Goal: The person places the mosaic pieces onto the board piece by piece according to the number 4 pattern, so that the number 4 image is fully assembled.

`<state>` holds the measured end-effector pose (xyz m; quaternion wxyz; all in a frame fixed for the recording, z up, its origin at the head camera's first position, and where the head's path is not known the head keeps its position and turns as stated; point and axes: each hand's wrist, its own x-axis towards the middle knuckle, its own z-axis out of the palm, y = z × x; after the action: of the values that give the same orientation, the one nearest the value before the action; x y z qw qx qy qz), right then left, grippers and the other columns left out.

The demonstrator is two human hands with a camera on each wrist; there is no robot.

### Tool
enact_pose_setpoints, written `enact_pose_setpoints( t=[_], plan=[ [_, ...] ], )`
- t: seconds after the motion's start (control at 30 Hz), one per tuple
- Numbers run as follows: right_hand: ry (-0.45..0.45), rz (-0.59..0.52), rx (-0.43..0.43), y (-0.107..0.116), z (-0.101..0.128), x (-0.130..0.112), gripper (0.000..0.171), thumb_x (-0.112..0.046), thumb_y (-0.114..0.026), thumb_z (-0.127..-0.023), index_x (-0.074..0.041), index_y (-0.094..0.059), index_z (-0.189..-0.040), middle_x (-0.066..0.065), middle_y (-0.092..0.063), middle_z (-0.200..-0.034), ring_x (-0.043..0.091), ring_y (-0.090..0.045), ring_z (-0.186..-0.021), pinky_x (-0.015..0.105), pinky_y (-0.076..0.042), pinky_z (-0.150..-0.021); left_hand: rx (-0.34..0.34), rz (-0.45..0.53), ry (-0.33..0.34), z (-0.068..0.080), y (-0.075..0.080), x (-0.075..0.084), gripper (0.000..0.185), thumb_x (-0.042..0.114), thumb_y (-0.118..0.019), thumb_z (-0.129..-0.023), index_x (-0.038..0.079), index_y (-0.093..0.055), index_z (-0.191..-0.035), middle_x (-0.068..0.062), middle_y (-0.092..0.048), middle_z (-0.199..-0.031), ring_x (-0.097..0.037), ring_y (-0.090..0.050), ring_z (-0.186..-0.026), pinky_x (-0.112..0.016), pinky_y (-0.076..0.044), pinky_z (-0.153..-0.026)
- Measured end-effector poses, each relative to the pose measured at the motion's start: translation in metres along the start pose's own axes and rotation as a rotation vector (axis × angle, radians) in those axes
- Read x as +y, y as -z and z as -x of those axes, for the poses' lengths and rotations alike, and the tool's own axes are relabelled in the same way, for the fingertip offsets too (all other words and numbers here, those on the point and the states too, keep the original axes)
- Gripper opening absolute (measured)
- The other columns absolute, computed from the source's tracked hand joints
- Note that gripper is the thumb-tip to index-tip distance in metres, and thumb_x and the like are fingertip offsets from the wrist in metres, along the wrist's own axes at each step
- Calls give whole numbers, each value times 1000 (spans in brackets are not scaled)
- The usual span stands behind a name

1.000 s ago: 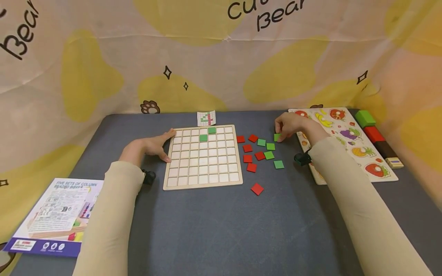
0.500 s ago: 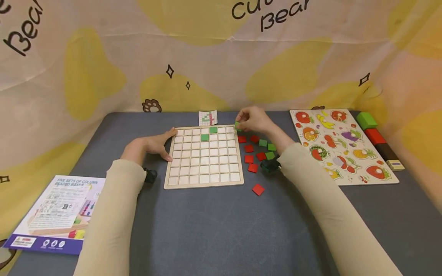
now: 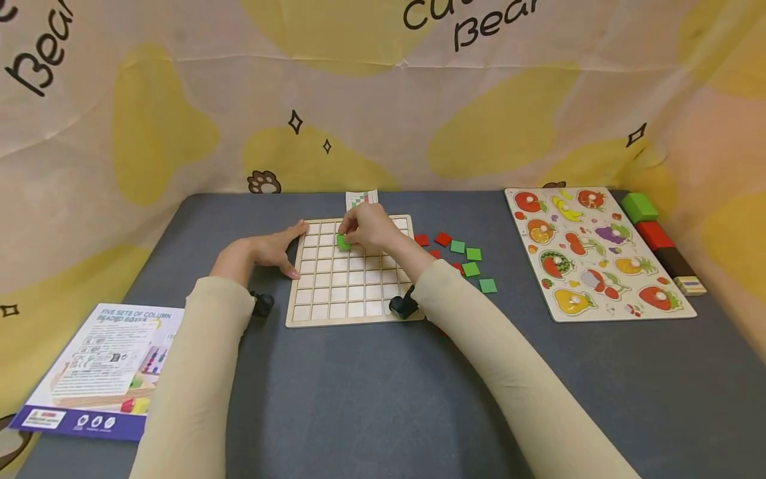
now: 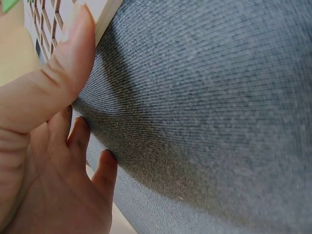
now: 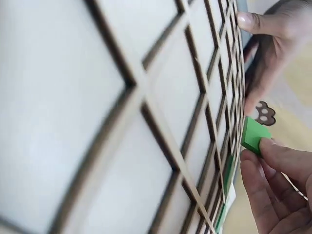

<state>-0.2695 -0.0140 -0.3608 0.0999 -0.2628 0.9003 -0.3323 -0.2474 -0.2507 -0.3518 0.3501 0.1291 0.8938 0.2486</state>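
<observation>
Since the earlier frames, the right hand [image 3: 370, 229] has been carried leftward from the loose tiles to a place over the upper rows of the grid board [image 3: 353, 303], with a green tile [image 3: 343, 242] taken along.

Right grip: closed in a pinch on the green tile, thumb and fingertips [image 5: 273, 151] on its edge. The tile is held tilted just above a cell in the board's upper middle; whether it touches the board cannot be told.

Left grip: open, fingers straight. The left hand [image 3: 263, 251] is laid flat on the worktop [image 3: 371, 399], thumb [image 4: 73, 39] pressed against the board's left edge near the far corner.

Loose tiles: red tiles [image 3: 443, 239] and green tiles [image 3: 473, 253] are scattered just right of the board, apart from its right edge.

Pattern card [image 3: 362, 198]: set just beyond the board's far edge.

Fruit puzzle [image 3: 598, 249]: lying well to the right, with a strip of bare worktop between it and the tiles.

Booklet [image 3: 98, 372]: lying at the near left corner, overhanging the worktop's edge.

Open room: a broad bare stretch of worktop is seen nearer than the board.
</observation>
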Motion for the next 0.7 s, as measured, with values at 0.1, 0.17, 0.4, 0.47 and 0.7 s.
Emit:
enact_pose_setpoints(
  t=[0.1, 0.17, 0.4, 0.47, 0.7],
  plan=[
    [22, 36, -12, -6, -2, -4, 7, -8, -73, -87, -8, -78, -92, 8, -76, -90, 16, -65, -83, 26, -51, -81, -2, 1, 12, -1, 0, 1, 119, 10, -79, -83, 5, 13, -158, -17, 27, -163, -41, 22, -152, -63, 5, -122],
    [25, 52, -22, -9, -3, -4, 7, -8, -73, -87, -7, -78, -92, 8, -77, -91, 17, -67, -85, 25, -52, -80, -5, -3, 19, -2, 1, 1, 119, 12, -79, -83, 6, 13, -158, -16, 27, -163, -41, 22, -152, -63, 5, -122],
    [8, 84, -63, -12, -2, -5, 8, -11, -73, -88, -10, -78, -95, 6, -76, -99, 20, -69, -94, 30, -55, -86, 2, -8, 35, -1, 0, 1, 119, 13, -79, -83, 7, 12, -159, -16, 27, -163, -41, 21, -152, -63, 4, -123],
    [9, 103, -77, -12, -2, -5, 10, -11, -73, -89, -10, -79, -97, 5, -77, -100, 20, -69, -96, 31, -55, -87, 5, -10, 37, -1, 0, 1, 118, 13, -79, -83, 7, 12, -159, -16, 26, -164, -41, 20, -152, -63, 4, -123],
    [14, 113, -127, 0, 5, 3, 21, -11, -70, -90, -12, -77, -109, 6, -75, -107, 21, -66, -99, 34, -54, -87, 15, -32, 30, 0, -1, 2, 118, 13, -79, -83, 7, 10, -159, -16, 24, -164, -41, 18, -153, -63, 2, -123]
  ],
)
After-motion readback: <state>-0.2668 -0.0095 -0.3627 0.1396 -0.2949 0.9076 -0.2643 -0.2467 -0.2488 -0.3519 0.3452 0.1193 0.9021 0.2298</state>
